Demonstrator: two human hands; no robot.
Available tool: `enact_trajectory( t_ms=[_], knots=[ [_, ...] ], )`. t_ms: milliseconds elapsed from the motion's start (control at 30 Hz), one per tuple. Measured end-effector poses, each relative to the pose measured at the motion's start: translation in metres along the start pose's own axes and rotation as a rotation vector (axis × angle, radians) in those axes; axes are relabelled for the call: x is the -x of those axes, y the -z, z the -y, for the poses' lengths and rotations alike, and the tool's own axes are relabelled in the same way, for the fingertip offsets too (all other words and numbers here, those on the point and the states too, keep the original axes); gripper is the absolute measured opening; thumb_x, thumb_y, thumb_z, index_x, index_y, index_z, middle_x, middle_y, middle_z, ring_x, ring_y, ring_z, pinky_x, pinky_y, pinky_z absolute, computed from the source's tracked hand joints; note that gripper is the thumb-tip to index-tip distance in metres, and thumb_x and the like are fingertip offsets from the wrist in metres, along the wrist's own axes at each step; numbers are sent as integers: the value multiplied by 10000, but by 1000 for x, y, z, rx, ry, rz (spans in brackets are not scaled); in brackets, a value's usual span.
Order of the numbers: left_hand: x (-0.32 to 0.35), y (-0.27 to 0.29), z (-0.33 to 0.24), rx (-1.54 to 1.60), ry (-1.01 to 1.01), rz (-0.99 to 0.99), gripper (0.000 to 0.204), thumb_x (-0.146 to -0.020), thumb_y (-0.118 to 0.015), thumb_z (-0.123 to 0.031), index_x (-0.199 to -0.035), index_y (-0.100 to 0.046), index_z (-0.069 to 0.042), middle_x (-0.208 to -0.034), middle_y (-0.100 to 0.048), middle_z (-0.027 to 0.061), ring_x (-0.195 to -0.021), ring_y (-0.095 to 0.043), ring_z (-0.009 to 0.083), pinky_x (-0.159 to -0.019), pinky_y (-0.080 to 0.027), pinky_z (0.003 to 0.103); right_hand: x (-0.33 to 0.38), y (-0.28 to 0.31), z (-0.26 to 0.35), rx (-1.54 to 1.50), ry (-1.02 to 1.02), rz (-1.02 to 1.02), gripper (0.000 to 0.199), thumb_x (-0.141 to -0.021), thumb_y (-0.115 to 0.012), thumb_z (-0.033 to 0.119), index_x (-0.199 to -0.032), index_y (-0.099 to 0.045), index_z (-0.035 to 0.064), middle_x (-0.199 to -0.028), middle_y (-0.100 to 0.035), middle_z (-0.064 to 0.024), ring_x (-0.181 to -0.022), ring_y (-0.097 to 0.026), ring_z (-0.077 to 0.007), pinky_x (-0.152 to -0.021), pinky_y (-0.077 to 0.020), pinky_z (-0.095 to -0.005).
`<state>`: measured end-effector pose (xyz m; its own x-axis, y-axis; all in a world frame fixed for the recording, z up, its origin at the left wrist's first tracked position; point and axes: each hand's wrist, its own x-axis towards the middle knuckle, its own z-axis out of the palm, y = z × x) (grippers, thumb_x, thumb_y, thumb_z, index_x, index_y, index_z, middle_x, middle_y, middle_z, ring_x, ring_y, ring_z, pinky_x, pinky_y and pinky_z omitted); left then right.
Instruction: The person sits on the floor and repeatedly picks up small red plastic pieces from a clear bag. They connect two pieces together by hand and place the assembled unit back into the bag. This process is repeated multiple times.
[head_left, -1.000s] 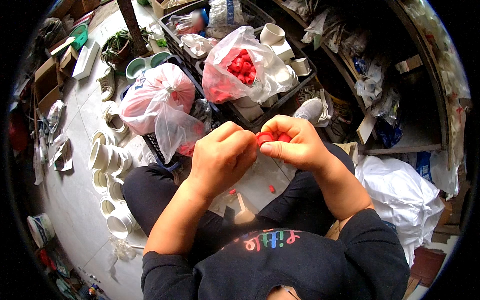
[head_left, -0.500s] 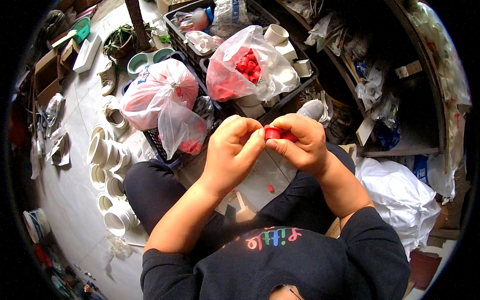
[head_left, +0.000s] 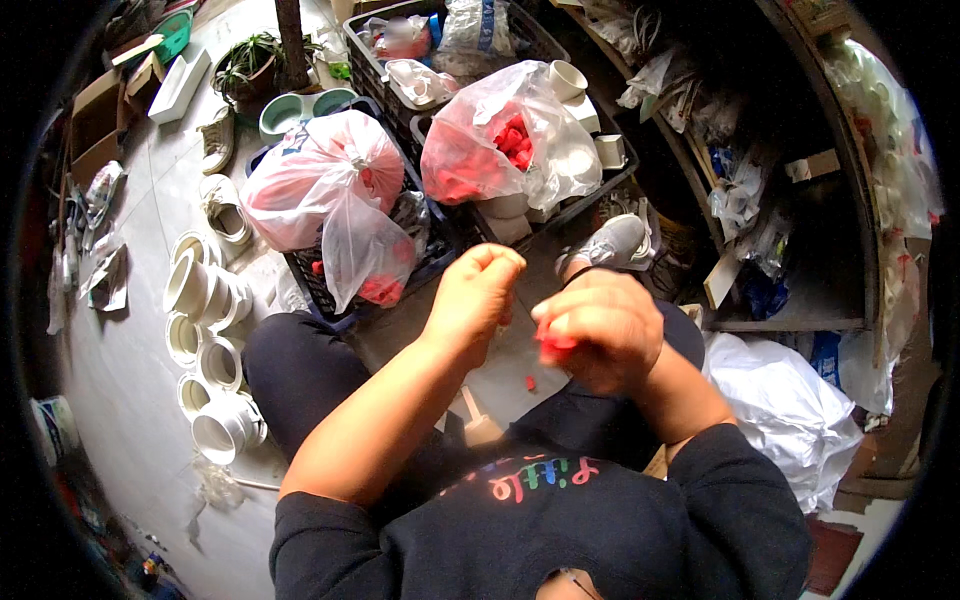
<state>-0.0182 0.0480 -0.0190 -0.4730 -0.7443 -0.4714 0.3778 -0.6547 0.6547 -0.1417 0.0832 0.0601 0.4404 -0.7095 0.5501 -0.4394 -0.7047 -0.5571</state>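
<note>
My left hand (head_left: 472, 305) is closed over my lap, fingers curled and pressed together; whatever they may hold is hidden. A short gap to the right, my right hand (head_left: 608, 335) is smeared by motion, its fingers wrapped round a small red plastic fitting (head_left: 556, 346). Beyond my hands lies an open clear plastic bag (head_left: 458, 125) with many red fittings (head_left: 514, 142) inside. To its left sits a tied, pinkish translucent bag (head_left: 300, 190) with more red pieces. One small red piece (head_left: 531, 383) lies on the floor between my legs.
Black plastic crates (head_left: 560, 50) stand ahead, one holding white fittings. White pipe fittings (head_left: 222, 432) line the tiled floor at left, near shoes (head_left: 226, 208) and a potted plant (head_left: 245, 72). A cluttered shelf (head_left: 790, 324) and a white sack (head_left: 780, 410) are at right.
My hands have moved apart from the red fitting they both touched. The right has dropped lower, taking the fitting with it, while the left remains closed.
</note>
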Motion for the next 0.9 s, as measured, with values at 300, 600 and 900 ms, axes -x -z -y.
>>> enact_trajectory(
  t_ms=[300, 600, 900],
  knots=[
    [16, 8, -24, -374, -566, 44, 112, -826, -596, -102, -877, -596, -2, -735, -520, 12, -679, -483, 71, -613, -395, 211, 11, 18, -13, -804, -955, -208, 270, -807, -644, 210, -996, -543, 46, -772, -614, -36, -539, -484, -34, -447, -372, -163],
    [17, 0, -34, -940, -1243, 57, 197, -693, -677, -18, -881, -628, -52, -699, -567, 84, -571, -565, 203, -486, -452, 280, 10, 22, -9, -871, -1140, -177, 242, -797, -658, 228, -939, -563, 56, -715, -603, -21, -496, -463, -23, -422, -352, -160],
    [16, 3, -33, -1219, -1431, 56, 209, -650, -647, -81, -858, -624, -78, -681, -550, 26, -543, -541, 170, -458, -430, 269, 10, 19, -7, -739, -1139, -138, 216, -796, -646, 209, -906, -564, 43, -696, -594, -32, -502, -462, -29, -438, -351, -151]
  ],
)
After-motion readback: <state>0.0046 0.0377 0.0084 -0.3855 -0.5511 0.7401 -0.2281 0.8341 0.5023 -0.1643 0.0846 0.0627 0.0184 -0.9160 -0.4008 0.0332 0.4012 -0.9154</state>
